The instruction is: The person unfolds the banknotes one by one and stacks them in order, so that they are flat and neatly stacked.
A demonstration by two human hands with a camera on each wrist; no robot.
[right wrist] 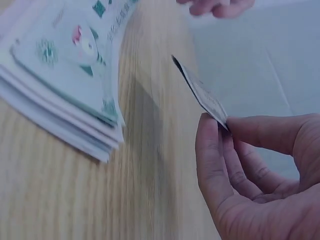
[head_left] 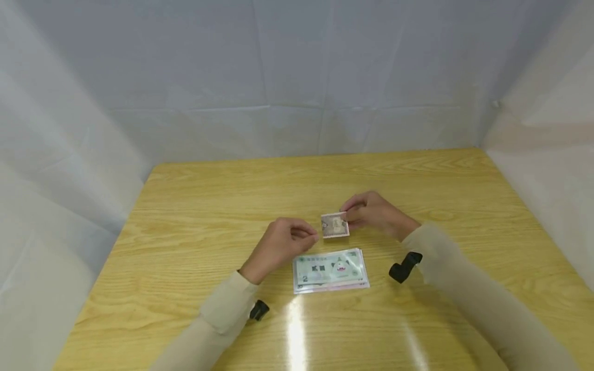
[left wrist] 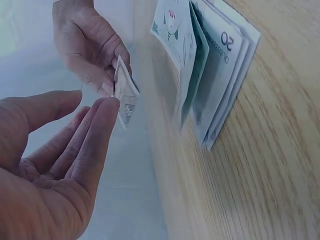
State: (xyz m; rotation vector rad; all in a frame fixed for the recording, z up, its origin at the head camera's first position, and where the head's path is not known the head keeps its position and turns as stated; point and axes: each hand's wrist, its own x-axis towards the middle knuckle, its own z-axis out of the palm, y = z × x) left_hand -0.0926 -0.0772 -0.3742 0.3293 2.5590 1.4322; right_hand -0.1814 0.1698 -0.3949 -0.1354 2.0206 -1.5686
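A small folded brownish banknote (head_left: 334, 225) is held up above the table, pinched at its edge between the thumb and fingers of my right hand (head_left: 373, 214). In the right wrist view the folded note (right wrist: 201, 95) stands out tilted from the fingertips. My left hand (head_left: 283, 242) hovers just left of it, with a gap between thumb and fingers and nothing held, as the left wrist view shows. Below both hands lies a stack of play-money-like banknotes (head_left: 330, 270), a green one on top. One lower note in the stack (left wrist: 225, 55) shows the number 50.
The wooden table (head_left: 209, 196) spreads out around the stack. Whitish sheeting (head_left: 297, 77) hangs behind the table and along both sides. Black straps (head_left: 405, 267) sit at the sleeved wrists.
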